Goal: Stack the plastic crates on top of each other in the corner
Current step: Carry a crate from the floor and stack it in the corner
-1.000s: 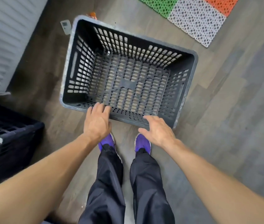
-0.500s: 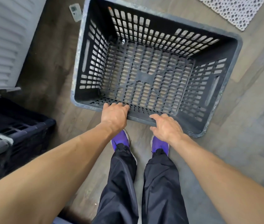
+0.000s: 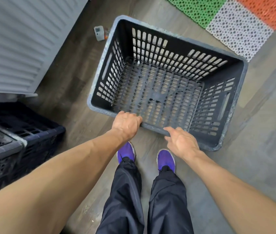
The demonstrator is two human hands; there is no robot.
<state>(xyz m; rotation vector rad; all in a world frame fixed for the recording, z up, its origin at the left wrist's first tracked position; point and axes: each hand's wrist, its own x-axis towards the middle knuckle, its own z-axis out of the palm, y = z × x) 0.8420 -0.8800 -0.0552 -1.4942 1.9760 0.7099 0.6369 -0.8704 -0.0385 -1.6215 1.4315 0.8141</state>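
Note:
A dark grey slotted plastic crate is right in front of me, mouth up and empty. Both hands grip its near rim: my left hand towards the near left corner, my right hand a little further right, fingers curled over the edge. Whether the crate rests on the floor or hangs just above it, I cannot tell. At the left edge stands a second dark crate, with more crate edges stacked beside it.
A grey ribbed wall panel fills the upper left. A small grey box lies on the wooden floor behind the crate. Green, white and orange perforated mats lie at the top right. My feet in purple shoes stand below the crate.
My hands went from hovering at the near rim to closing on it. The crate has shifted in view, now further right and turned a little.

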